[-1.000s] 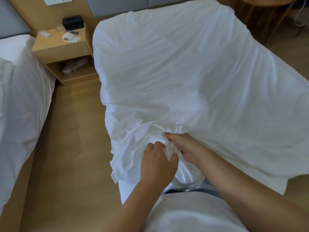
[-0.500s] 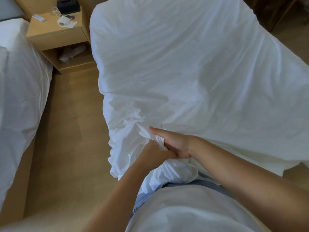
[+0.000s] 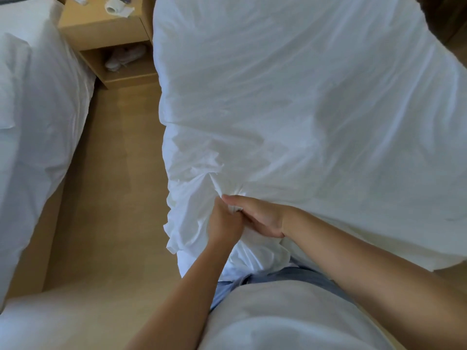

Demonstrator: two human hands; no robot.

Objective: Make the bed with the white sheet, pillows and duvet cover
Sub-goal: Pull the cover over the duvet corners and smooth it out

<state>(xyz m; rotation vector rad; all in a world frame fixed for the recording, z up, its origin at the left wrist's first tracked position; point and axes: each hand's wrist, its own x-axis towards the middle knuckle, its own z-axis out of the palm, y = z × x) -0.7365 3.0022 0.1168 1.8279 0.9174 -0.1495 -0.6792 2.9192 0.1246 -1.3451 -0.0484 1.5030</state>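
Note:
A white sheet (image 3: 303, 109) lies spread over the bed and fills most of the view. Its near left corner is bunched into folds and hangs down the bed's side. My right hand (image 3: 257, 218) grips that bunched corner from the right, thumb on top. My left hand (image 3: 223, 223) is pushed in against the same bunch from below; its fingers are hidden in the cloth. Both hands touch each other at the corner. No pillows or duvet cover show.
A second bed with white linen (image 3: 32, 122) stands at the left. Between the beds runs a strip of wooden floor (image 3: 118, 185). A wooden nightstand (image 3: 111, 29) at the back holds a paper roll, with shoes on its lower shelf.
My left hand has gone from on top of the bunched corner to under it, against my right hand. The view has tipped lower and closer to the bed.

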